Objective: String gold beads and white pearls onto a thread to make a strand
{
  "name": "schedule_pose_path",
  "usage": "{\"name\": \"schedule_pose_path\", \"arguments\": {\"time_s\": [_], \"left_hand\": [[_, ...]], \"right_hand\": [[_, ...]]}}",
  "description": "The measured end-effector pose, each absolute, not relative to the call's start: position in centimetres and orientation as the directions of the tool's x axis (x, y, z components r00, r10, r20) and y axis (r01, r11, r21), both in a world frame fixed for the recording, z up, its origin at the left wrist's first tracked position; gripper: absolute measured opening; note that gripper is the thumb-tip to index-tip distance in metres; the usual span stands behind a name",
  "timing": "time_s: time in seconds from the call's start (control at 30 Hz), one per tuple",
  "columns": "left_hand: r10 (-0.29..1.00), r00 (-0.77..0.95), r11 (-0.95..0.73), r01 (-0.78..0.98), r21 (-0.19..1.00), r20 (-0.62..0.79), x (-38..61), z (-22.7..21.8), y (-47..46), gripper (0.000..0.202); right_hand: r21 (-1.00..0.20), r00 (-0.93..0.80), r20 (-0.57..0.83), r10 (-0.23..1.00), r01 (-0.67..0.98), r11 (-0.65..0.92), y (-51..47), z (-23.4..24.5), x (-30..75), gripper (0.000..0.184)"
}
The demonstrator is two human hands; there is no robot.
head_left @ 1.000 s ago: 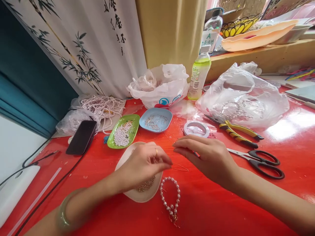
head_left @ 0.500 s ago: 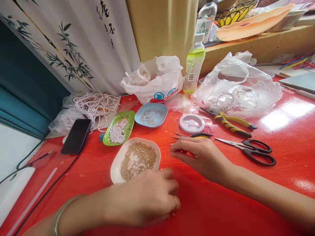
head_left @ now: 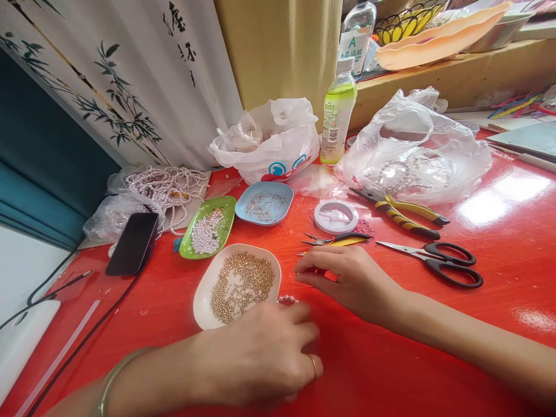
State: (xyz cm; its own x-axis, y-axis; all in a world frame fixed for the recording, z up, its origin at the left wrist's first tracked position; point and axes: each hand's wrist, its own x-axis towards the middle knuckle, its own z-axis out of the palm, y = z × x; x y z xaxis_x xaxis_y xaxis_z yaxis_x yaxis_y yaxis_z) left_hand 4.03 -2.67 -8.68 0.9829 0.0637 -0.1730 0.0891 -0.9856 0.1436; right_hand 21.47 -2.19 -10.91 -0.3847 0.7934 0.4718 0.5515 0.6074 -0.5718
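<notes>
The pearl strand [head_left: 287,299] lies on the red desk [head_left: 499,243] under my left hand [head_left: 264,359], only a few beads peeping out by my fingertips beside the white dish [head_left: 202,301]; that hand is curled down over it, knuckles up, and I cannot tell whether the fingers actually pinch it; my right hand [head_left: 351,278] rests just beyond, thumb and forefinger pressed together on what looks like a fine wire, too thin to be sure of; I judge the piece part strung and not finished, since most of it is hidden and loose stock sits all round; the white dish holds a heap of small gold beads; the green dish [head_left: 207,227] behind it holds white pearls; the blue dish [head_left: 264,204] holds little metal pins; a round white spool [head_left: 336,216] lies near the small pliers [head_left: 336,238]; farther off are the yellow-handled pliers [head_left: 403,213], the scissors [head_left: 438,260], a phone [head_left: 132,243], and plastic bags [head_left: 412,150] of more strands.
</notes>
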Motion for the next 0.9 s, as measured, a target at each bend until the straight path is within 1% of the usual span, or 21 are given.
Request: {"name": "schedule_pose_path", "arguments": {"time_s": [0.07, 0.13, 0.2, 0.27, 0.33, 0.4, 0.47, 0.5, 0.57, 0.6, 0.67, 0.77, 0.9], "left_hand": [[0.061, 0.988, -0.988, 0.080, 0.132, -0.142, 4.0, -9.1, -2.7, 0.006], [0.073, 0.990, -0.980, 0.094, 0.173, -0.123, 4.0, -9.4, -2.5, 0.009], [0.125, 0.989, -0.949, 0.144, 0.281, -0.086, 3.9, -9.7, -1.9, 0.009], [0.225, 0.974, -0.871, 0.218, 0.440, -0.036, 3.8, -9.8, -1.3, 0.009], [0.355, 0.935, -0.729, 0.285, 0.623, -0.013, 3.8, -9.7, -0.8, 0.009], [0.492, 0.869, -0.509, 0.335, 0.793, -0.052, 3.8, -9.5, -0.5, 0.006], [0.604, 0.786, -0.234, 0.337, 0.912, -0.135, 3.9, -9.2, -0.3, 0.005], [0.640, 0.747, -0.104, 0.317, 0.943, -0.180, 3.9, -9.1, -0.3, 0.005], [0.691, 0.678, 0.088, 0.264, 0.960, -0.250, 4.0, -8.9, -0.1, 0.006], [0.710, 0.652, 0.139, 0.240, 0.961, -0.265, 4.1, -9.0, 0.0, 0.006], [0.749, 0.608, 0.190, 0.183, 0.965, -0.263, 4.1, -9.1, 0.3, 0.005], [0.787, 0.568, 0.242, 0.078, 0.967, -0.243, 4.1, -9.5, 0.7, 0.005], [0.812, 0.523, 0.294, 0.017, 0.956, -0.259, 4.1, -9.7, 0.7, 0.008]], "right_hand": [[-0.572, -0.382, 0.473, 0.794, 0.552, 0.606, -2.2, -10.9, 21.4, 0.009], [-0.572, -0.376, 0.477, 0.794, 0.554, 0.605, -2.2, -10.9, 21.5, 0.010], [-0.572, -0.364, 0.486, 0.795, 0.556, 0.604, -2.3, -10.9, 21.8, 0.011], [-0.584, -0.340, 0.485, 0.806, 0.560, 0.588, -2.5, -10.9, 22.1, 0.012], [-0.626, -0.300, 0.457, 0.837, 0.561, 0.543, -2.6, -10.9, 22.5, 0.011], [-0.692, -0.257, 0.406, 0.877, 0.540, 0.479, -2.7, -10.8, 22.9, 0.010], [-0.760, -0.208, 0.353, 0.912, 0.505, 0.410, -2.8, -10.6, 23.1, 0.009], [-0.788, -0.187, 0.328, 0.926, 0.486, 0.377, -2.8, -10.6, 23.1, 0.009], [-0.838, -0.154, 0.280, 0.948, 0.442, 0.320, -2.9, -10.5, 23.1, 0.008], [-0.861, -0.146, 0.260, 0.954, 0.413, 0.298, -3.0, -10.5, 23.0, 0.008], [-0.897, -0.143, 0.236, 0.961, 0.348, 0.272, -3.2, -10.5, 22.9, 0.009], [-0.923, -0.158, 0.239, 0.958, 0.270, 0.275, -3.6, -10.6, 22.7, 0.008], [-0.910, -0.223, 0.265, 0.938, 0.264, 0.319, -4.1, -10.6, 22.3, 0.006]]}}
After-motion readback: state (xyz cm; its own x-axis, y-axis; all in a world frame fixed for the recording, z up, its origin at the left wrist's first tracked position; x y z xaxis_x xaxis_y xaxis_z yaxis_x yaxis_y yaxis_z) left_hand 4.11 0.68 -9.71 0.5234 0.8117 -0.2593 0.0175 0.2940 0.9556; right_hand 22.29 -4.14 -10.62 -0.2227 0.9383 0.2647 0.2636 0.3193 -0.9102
